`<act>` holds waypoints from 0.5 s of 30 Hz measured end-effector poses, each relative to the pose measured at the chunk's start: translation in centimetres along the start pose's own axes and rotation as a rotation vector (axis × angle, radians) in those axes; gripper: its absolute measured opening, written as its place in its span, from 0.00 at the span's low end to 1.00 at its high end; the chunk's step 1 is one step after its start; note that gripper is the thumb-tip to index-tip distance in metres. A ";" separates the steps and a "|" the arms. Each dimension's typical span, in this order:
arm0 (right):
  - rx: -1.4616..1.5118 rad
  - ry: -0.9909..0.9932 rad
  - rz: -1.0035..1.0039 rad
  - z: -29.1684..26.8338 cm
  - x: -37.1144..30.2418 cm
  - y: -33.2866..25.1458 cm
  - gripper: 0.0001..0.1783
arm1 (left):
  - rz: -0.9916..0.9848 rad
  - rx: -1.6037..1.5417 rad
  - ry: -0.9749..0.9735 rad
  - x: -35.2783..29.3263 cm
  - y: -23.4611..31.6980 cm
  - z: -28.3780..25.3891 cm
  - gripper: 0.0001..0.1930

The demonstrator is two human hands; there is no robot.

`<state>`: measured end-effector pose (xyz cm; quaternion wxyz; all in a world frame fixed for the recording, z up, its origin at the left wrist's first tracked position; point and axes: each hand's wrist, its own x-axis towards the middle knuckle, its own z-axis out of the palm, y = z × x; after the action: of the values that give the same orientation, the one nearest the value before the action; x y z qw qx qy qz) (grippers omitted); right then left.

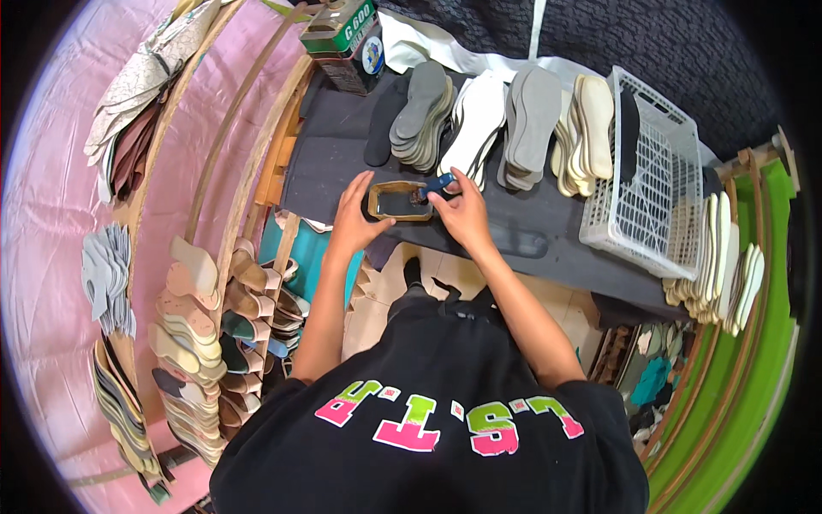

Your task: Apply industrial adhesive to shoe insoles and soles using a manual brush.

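- The dark table [330, 163] spreads before us; the small container [407, 216] sits near its front edge, between our two hands.
- Our black shirt [454, 385] bears large pink-and-green lettering.
- The green and dark can [344, 43] stands at the table's far left; pale lettering and a round blue emblem mark its sides.
- Our left hand [353, 214] is half open, curved round the container's left end; our right hand [461, 207] closes thumb and fingers on a brush.
- The container, tan-rimmed, looks light and fairly stiff, perhaps tacky; we would hold its outer walls.
- The blue-handled brush [439, 182], head at the container's right end, seems light; its handle is the firm grip; we read no writing there.
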<state>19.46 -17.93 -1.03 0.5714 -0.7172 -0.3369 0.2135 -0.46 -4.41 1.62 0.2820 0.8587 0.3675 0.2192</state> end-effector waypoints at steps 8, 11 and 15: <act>-0.219 -0.011 -0.206 3.1 -1.7 -2.4 0.08 | 0.100 -0.111 -0.225 2.4 -3.5 -0.2 0.43; -0.339 0.001 -0.252 4.0 -2.0 -2.7 0.09 | 0.127 -0.135 -0.205 2.3 -3.5 0.0 0.43; -0.416 0.011 -0.191 4.5 -2.6 -3.4 0.11 | 0.168 -0.207 -0.218 3.0 -4.2 0.4 0.42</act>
<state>13.77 -16.43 0.90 0.4307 -0.7858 -0.4366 0.0804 -0.46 0.09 -0.90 0.3877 0.8715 0.2372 0.1840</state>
